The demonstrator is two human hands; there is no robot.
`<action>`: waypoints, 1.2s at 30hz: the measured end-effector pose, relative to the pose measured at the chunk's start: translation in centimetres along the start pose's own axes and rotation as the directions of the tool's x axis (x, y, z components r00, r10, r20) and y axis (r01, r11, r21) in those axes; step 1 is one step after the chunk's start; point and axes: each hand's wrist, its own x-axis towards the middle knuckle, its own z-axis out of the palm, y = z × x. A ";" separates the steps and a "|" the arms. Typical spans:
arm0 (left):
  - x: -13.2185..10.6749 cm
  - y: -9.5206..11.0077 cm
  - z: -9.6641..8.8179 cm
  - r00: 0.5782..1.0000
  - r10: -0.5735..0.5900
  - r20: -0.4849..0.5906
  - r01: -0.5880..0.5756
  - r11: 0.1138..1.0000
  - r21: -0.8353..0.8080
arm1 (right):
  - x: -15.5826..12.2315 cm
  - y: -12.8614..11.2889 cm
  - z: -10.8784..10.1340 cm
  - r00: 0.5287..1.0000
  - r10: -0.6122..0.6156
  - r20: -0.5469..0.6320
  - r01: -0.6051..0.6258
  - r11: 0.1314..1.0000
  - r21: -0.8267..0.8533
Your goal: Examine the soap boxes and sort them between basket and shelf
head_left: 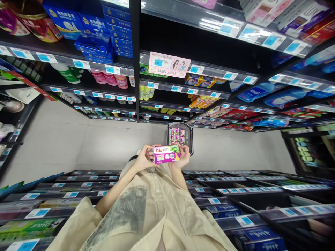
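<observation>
I hold a small purple and green box with white and red lettering in both hands, level in front of my chest. My left hand is closed on its left end, fingers wrapped over the top edge. My right hand is closed on its right end. Just beyond the box, a grey shopping basket stands on the pale floor and holds several boxes of the same purple kind.
Dark store shelves with blue price tags rise ahead, stocked with blue boxes, pink and green bottles and yellow packs. More shelves run low on both sides of me. A pink promotional sign hangs on a shelf edge.
</observation>
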 end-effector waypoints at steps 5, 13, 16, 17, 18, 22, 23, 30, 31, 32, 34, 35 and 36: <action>0.0 0.3 0.1 1.000 0.001 -0.009 -0.001 1.000 0.003 | 0.0 -0.1 0.1 1.000 -0.004 0.012 0.004 1.000 -0.005; 0.0 0.4 0.4 1.000 0.000 -0.013 0.001 0.999 0.033 | 0.0 0.2 0.1 1.000 -0.013 -0.013 0.013 0.999 -0.030; 0.0 0.4 0.5 1.000 0.008 -0.013 -0.007 0.998 0.057 | 0.0 0.2 0.2 1.000 -0.017 -0.007 0.017 0.999 -0.039; 0.0 0.4 0.5 1.000 0.013 -0.014 -0.012 0.997 0.070 | 0.0 0.2 0.2 1.000 -0.016 -0.004 0.015 0.999 -0.041; -0.1 0.5 0.5 1.000 0.019 -0.017 -0.017 0.996 0.089 | 0.1 0.2 0.2 1.000 -0.013 0.000 0.013 0.999 -0.041; -0.2 0.6 0.7 0.993 0.106 -0.050 -0.089 0.960 0.266 | 0.2 0.2 0.1 1.000 -0.031 0.002 0.031 0.998 -0.060; -0.3 0.6 0.8 0.987 0.150 -0.051 -0.125 0.933 0.338 | 0.2 0.3 0.0 0.999 -0.046 0.004 0.047 0.996 -0.070; 0.1 1.2 1.6 0.939 0.344 0.022 -0.250 0.636 0.730 | -0.3 0.1 0.6 0.975 -0.197 0.105 0.209 0.970 -0.125; 0.2 1.2 1.7 0.937 0.348 0.036 -0.252 0.600 0.760 | -0.5 0.1 0.8 0.966 -0.222 0.130 0.239 0.962 -0.130; 0.2 1.3 1.7 0.935 0.351 0.050 -0.254 0.565 0.785 | -0.7 0.0 1.0 0.957 -0.243 0.157 0.265 0.955 -0.133; 0.3 1.3 1.7 0.934 0.351 0.074 -0.256 0.509 0.822 | -1.1 0.0 1.3 0.938 -0.270 0.216 0.303 0.943 -0.137; 0.4 1.4 1.7 0.935 0.345 0.082 -0.255 0.493 0.832 | -1.4 0.0 1.4 0.929 -0.275 0.248 0.317 0.937 -0.145; 0.5 1.4 1.7 0.937 0.336 0.090 -0.254 0.485 0.837 | -1.6 0.0 1.4 0.918 -0.275 0.284 0.328 0.931 -0.160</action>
